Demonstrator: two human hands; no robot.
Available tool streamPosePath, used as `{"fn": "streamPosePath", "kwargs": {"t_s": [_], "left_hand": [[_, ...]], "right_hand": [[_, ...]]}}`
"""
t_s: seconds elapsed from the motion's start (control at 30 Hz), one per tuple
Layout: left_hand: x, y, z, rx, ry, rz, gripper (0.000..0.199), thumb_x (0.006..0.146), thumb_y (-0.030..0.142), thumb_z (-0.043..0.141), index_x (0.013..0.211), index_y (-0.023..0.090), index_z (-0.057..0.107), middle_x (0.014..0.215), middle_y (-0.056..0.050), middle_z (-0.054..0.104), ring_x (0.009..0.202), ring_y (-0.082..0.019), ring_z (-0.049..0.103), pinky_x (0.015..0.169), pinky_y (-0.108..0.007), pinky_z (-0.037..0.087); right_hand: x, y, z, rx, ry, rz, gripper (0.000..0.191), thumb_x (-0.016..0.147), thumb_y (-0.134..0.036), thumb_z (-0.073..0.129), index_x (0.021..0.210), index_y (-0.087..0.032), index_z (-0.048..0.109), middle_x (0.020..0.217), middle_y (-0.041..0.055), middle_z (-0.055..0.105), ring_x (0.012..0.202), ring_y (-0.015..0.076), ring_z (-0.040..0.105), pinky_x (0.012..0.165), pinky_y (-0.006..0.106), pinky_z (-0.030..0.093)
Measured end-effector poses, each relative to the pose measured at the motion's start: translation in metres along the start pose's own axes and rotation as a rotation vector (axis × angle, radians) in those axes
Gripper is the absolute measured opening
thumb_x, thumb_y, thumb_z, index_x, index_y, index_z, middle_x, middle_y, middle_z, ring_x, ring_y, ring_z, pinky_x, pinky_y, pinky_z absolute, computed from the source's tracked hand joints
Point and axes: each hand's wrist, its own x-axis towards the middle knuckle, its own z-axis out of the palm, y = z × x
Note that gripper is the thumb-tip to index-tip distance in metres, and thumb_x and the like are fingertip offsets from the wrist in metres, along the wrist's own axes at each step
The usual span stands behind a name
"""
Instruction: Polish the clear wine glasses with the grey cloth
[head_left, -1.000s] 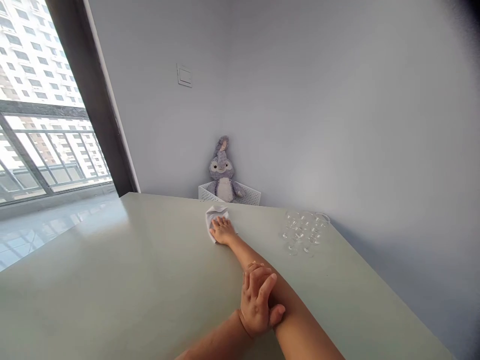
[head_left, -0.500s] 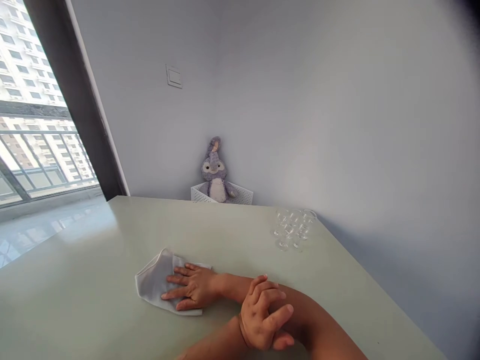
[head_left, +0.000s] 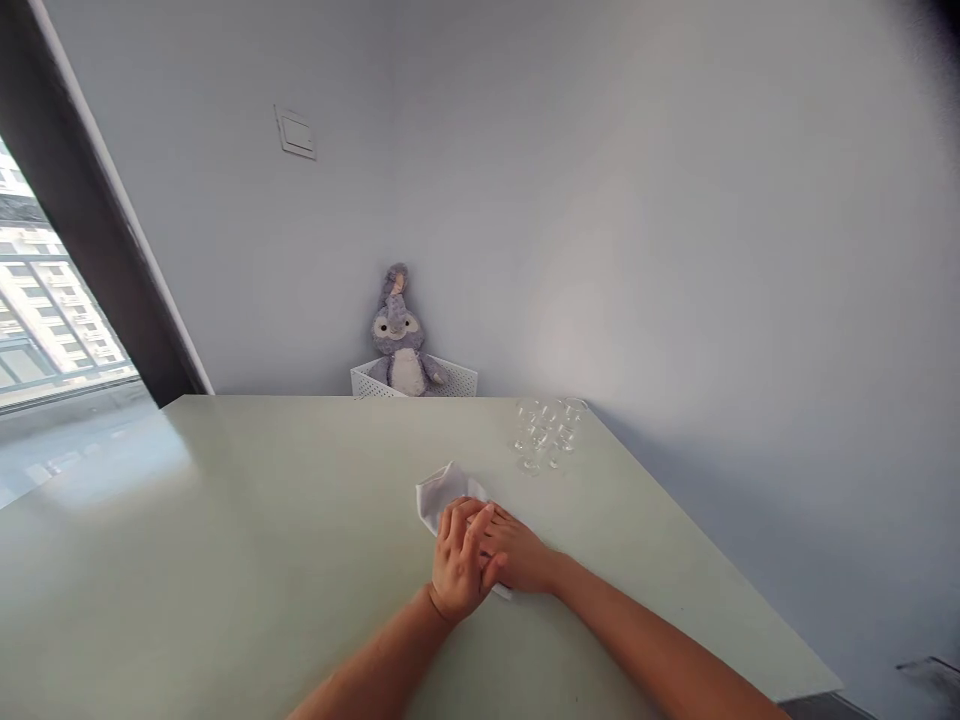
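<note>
A light grey cloth lies on the pale green table, its left part showing beyond my hands. My right hand rests palm down on the cloth, its fingers partly hidden behind the other hand. In front of it, from my view, is my left hand, raised a little with its fingers apart and slightly bent, overlapping the right fingers. Nothing shows in my left hand. Whether the two hands touch I cannot tell.
Several clear stemmed glasses stand near the back right corner of the table. Behind the far edge, a purple plush toy sits in a white perforated basket. Walls rise behind and to the right.
My right hand and the cloth have moved right across the table. My left hand has shifted left and forward, now overlapping the right fingers instead of the forearm. The view has turned slightly right.
</note>
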Motion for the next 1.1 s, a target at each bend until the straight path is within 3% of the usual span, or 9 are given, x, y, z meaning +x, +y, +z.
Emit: {"fn": "streamPosePath", "kwargs": {"t_s": [0.1, 0.2, 0.37, 0.5, 0.6, 0.73, 0.9, 1.0, 1.1], "left_hand": [[-0.001, -0.001, 0.003, -0.005, -0.04, -0.013, 0.047, 0.084, 0.038, 0.037, 0.125, 0.015, 0.033, 0.107, -0.016, 0.048, 0.099, -0.026, 0.046, 0.081, -0.046, 0.038], [-0.003, -0.001, 0.008, -0.021, -0.044, -0.017, 0.047, 0.084, 0.035, 0.037, 0.125, 0.014, 0.031, 0.105, -0.016, 0.049, 0.096, -0.025, 0.048, 0.079, -0.045, 0.039], [-0.002, -0.001, 0.012, -0.049, -0.081, -0.05, 0.051, 0.081, 0.027, 0.044, 0.128, 0.016, 0.027, 0.104, -0.014, 0.048, 0.092, -0.023, 0.047, 0.078, -0.044, 0.04], [0.001, -0.005, 0.009, -0.035, -0.11, -0.088, 0.054, 0.08, 0.023, 0.046, 0.13, 0.019, 0.025, 0.102, -0.012, 0.049, 0.091, -0.022, 0.049, 0.077, -0.04, 0.042], [0.003, -0.009, 0.007, -0.049, -0.188, -0.165, 0.048, 0.082, 0.024, 0.044, 0.127, 0.022, 0.029, 0.102, -0.01, 0.052, 0.091, -0.021, 0.052, 0.076, -0.037, 0.044], [0.005, -0.013, 0.006, -0.131, -0.309, -0.254, 0.035, 0.084, 0.024, 0.039, 0.119, 0.024, 0.04, 0.093, -0.005, 0.059, 0.085, -0.017, 0.056, 0.071, -0.031, 0.046], [0.007, -0.014, 0.004, -0.146, -0.495, -0.223, 0.025, 0.083, 0.026, 0.04, 0.103, 0.025, 0.056, 0.082, -0.003, 0.064, 0.076, -0.017, 0.058, 0.068, -0.03, 0.045], [0.007, -0.012, 0.003, -0.129, -0.631, -0.161, 0.021, 0.082, 0.026, 0.043, 0.093, 0.025, 0.061, 0.073, -0.002, 0.064, 0.07, -0.018, 0.057, 0.063, -0.029, 0.042], [0.005, -0.006, 0.004, -0.149, -0.73, -0.134, 0.02, 0.08, 0.022, 0.043, 0.085, 0.024, 0.062, 0.07, 0.0, 0.064, 0.064, -0.016, 0.056, 0.058, -0.025, 0.039]], "right_hand": [[-0.041, 0.017, -0.019, -0.011, -0.106, 0.029, 0.043, 0.088, -0.04, 0.033, 0.129, -0.03, 0.036, 0.141, 0.0002, 0.028, 0.13, 0.0189, 0.019, 0.105, 0.041, 0.019], [-0.086, 0.041, -0.029, -0.045, -0.09, 0.208, 0.044, 0.089, -0.041, 0.028, 0.132, -0.032, 0.032, 0.141, -0.0015, 0.025, 0.131, 0.018, 0.017, 0.106, 0.041, 0.018], [-0.149, 0.084, -0.03, -0.249, -0.016, 0.649, 0.049, 0.087, -0.045, 0.026, 0.129, -0.024, 0.039, 0.138, 0.0057, 0.034, 0.127, 0.023, 0.027, 0.101, 0.042, 0.026], [-0.156, 0.08, -0.031, -0.454, 0.002, 0.943, 0.052, 0.085, -0.045, 0.027, 0.123, -0.015, 0.048, 0.123, 0.0179, 0.048, 0.11, 0.0344, 0.045, 0.083, 0.048, 0.038], [-0.132, 0.047, -0.033, -0.414, -0.042, 0.918, 0.055, 0.084, -0.048, 0.029, 0.123, -0.013, 0.047, 0.118, 0.0201, 0.051, 0.097, 0.0353, 0.052, 0.074, 0.045, 0.043], [-0.094, -0.003, -0.038, -0.139, -0.041, 0.718, 0.052, 0.084, -0.046, 0.029, 0.128, -0.019, 0.041, 0.129, 0.0127, 0.044, 0.105, 0.0313, 0.05, 0.078, 0.041, 0.043], [-0.066, -0.021, -0.046, 0.153, 0.031, 0.493, 0.045, 0.087, -0.04, 0.028, 0.126, -0.023, 0.041, 0.122, 0.0052, 0.053, 0.105, 0.0208, 0.053, 0.082, 0.032, 0.041], [-0.056, -0.019, -0.052, 0.074, -0.031, 0.503, 0.034, 0.086, -0.035, 0.033, 0.099, -0.022, 0.062, 0.092, 0.0057, 0.067, 0.082, 0.0213, 0.061, 0.068, 0.03, 0.041], [-0.046, -0.023, -0.063, 0.056, -0.12, 0.403, 0.032, 0.083, -0.033, 0.038, 0.066, -0.022, 0.062, 0.062, 0.0017, 0.063, 0.057, 0.0157, 0.056, 0.052, 0.025, 0.033]]}}
